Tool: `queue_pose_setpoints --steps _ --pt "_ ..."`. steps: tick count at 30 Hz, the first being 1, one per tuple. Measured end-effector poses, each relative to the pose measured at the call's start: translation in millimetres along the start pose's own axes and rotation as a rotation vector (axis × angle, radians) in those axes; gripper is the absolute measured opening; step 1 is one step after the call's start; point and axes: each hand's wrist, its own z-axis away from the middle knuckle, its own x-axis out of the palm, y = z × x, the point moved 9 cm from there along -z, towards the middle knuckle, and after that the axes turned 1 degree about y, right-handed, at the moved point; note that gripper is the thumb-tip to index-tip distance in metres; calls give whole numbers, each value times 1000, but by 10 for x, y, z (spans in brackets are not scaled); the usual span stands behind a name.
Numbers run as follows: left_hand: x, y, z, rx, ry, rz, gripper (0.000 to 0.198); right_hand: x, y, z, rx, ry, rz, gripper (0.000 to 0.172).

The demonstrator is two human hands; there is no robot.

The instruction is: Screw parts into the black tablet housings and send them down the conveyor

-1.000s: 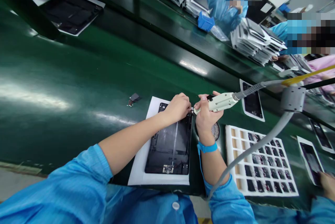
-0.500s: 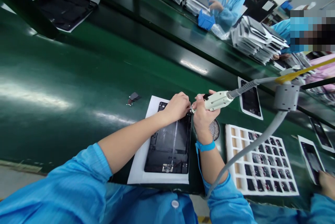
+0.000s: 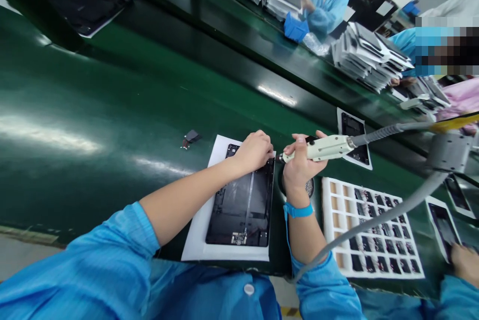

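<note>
A black open tablet chassis (image 3: pixel 242 205) lies on a white foam pad (image 3: pixel 202 230) on the green belt in front of me. My left hand (image 3: pixel 253 151) rests with curled fingers on the chassis's far right corner, pinching something I cannot make out. My right hand (image 3: pixel 300 162) is wrapped round a cream electric screwdriver (image 3: pixel 325 148), whose tip points left at that same corner, just off the left fingertips. A grey cable (image 3: pixel 377 220) runs from the screwdriver out to the right.
A white compartment tray (image 3: pixel 370 227) of small dark parts lies to the right, a round dish (image 3: pixel 309 187) of screws beside my right wrist. A small dark part (image 3: pixel 190 137) lies on the belt. More tablets on pads, stacked trays and co-workers in blue line the far side.
The screwdriver has shifted slightly right and levelled, its tip drawing a little away from the left fingers. My left hand stays on the chassis corner.
</note>
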Motion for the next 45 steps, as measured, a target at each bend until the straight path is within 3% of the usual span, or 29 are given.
queue_pose_setpoints --steps 27,32,39,42,45 --pt "-5 21 -12 7 8 6 16 56 62 -6 9 -65 19 39" --pt "-9 25 -14 14 29 12 19 68 102 -66 -29 -127 46 48" --pt "38 -28 -32 -24 45 80 13 92 96 -149 -105 -226 37 31" --pt "28 -32 -40 -50 18 81 14 149 35 -151 -52 -293 33 30" --pt "-1 -25 -44 -63 2 75 15 129 -5 -150 46 -247 112 24"
